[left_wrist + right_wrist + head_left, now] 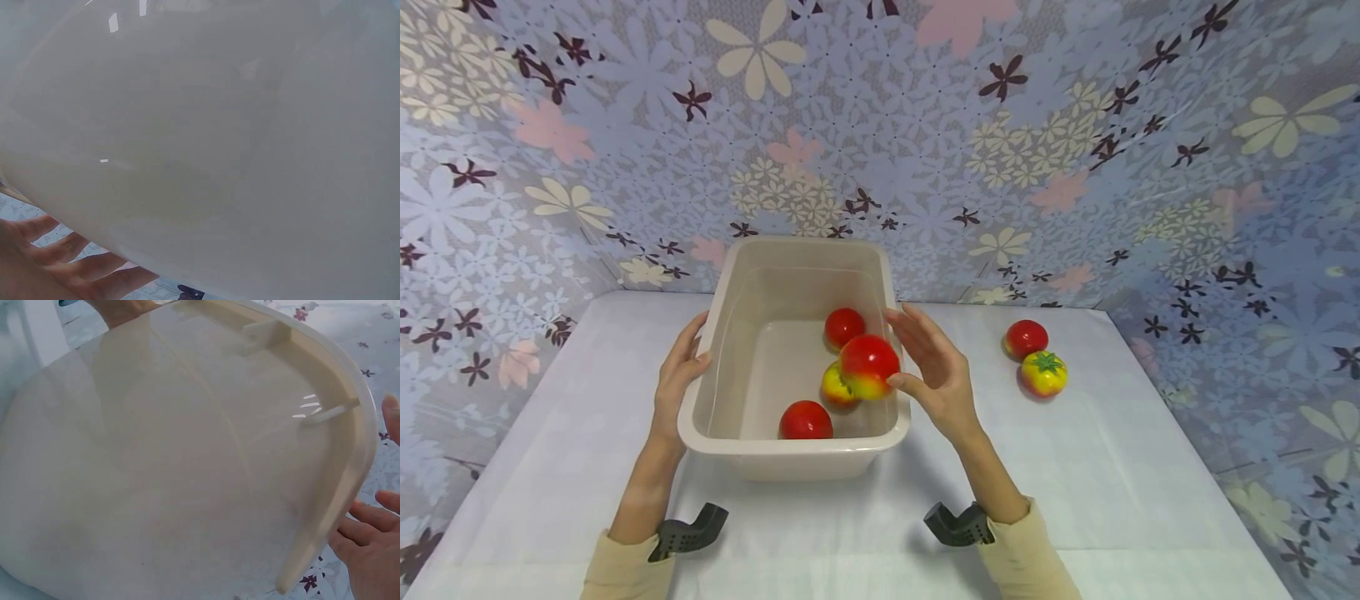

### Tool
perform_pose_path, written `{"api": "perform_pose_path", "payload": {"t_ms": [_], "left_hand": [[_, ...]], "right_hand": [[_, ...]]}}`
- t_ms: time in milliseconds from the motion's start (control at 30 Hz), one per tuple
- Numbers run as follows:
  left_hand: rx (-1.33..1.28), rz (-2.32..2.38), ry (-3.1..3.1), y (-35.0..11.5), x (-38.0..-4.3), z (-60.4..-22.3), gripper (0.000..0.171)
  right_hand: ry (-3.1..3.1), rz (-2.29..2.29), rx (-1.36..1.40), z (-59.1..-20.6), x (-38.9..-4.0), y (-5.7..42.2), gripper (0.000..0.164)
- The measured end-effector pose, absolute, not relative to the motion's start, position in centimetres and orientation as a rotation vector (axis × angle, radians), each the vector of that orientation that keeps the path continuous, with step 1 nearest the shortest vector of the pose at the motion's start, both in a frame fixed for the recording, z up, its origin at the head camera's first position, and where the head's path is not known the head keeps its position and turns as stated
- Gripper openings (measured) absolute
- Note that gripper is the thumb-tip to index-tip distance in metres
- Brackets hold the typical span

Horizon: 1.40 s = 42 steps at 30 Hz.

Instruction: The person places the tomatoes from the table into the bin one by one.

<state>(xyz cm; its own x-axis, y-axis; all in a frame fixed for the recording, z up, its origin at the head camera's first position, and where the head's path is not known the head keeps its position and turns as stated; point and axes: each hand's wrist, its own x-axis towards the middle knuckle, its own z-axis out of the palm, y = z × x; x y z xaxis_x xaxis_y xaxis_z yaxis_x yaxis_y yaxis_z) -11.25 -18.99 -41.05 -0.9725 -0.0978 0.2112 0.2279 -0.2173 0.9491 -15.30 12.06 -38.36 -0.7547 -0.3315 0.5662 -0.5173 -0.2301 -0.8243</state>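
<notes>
A beige plastic bin (805, 447) stands on the white-covered table, with several toy tomatoes inside, such as a red one (806, 420) near its front wall. My left hand (676, 379) holds the bin's left rim, thumb over the edge; its fingers (94, 265) lie along the outer wall in the left wrist view. Above the bin's right side is a blurred red-and-yellow tomato (869, 367). Beside it, my right hand (942, 379) has its fingers spread, the thumb tip right at the tomato's edge; whether they touch is unclear. In the right wrist view, the fingers (369, 531) look loose.
Two more tomatoes, one red (1026, 339) and one yellow-red with a green top (1043, 374), sit on the table (1120, 467) right of the bin. Flower-patterned cloth (910, 150) hangs behind and at both sides. Each wrist wears a black mount (958, 525).
</notes>
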Motion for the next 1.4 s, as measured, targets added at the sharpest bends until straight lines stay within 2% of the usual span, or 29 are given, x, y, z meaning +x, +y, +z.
{"api": "perform_pose_path", "payload": {"t_ms": [400,533,667,1000,1400], "left_hand": [[-0.115,-2.258,-1.903,-19.1,-11.3,-41.0,0.053],[-0.129,-2.266,-1.875,-19.0,-11.3,-41.0,0.053],[-0.143,-2.272,-1.857,-19.0,-11.3,-41.0,0.052],[-0.146,-2.284,-1.855,-19.0,-11.3,-41.0,0.053],[-0.151,-2.293,-1.836,-19.0,-11.2,-41.0,0.052]], "right_hand": [[-1.881,2.022,1.048,-38.3,-16.1,13.2,0.081],[-1.835,1.988,1.029,-38.1,-16.7,14.4,0.072],[-1.815,1.935,0.941,-37.8,-17.2,16.1,0.064],[-1.715,1.931,0.736,-37.8,-18.5,20.4,0.061],[-1.766,1.86,0.32,-39.3,-19.8,24.3,0.054]]}}
